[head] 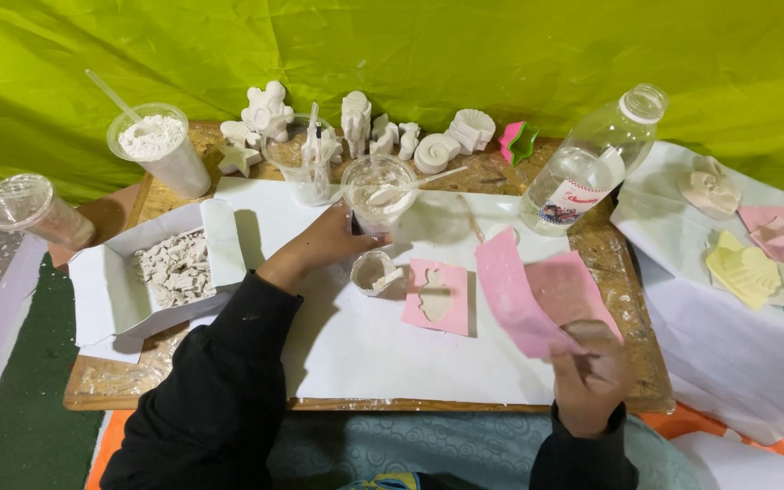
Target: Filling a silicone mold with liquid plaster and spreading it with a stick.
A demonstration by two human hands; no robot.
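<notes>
my left hand (pixel 333 238) grips the clear plastic cup of white plaster mix (pixel 379 192) on the white paper sheet (pixel 383 354); my right hand (pixel 592 367) pinches a flat pink mould (pixel 517 295), lifted above the sheet.

Left arm: extended forward and to the right across the body, black sleeve to the wrist.
Left hand (pixel 328 240): palm down, fingers curled forward — thumb side toward the person; fingertips in contact at the far end.
Right arm: bent at the elbow, forearm raised near the body, black sleeve to the wrist.
Right hand (pixel 592 367): back toward the camera, fingers closed in a pinch — motion-blurred, finger detail unclear.
</notes>
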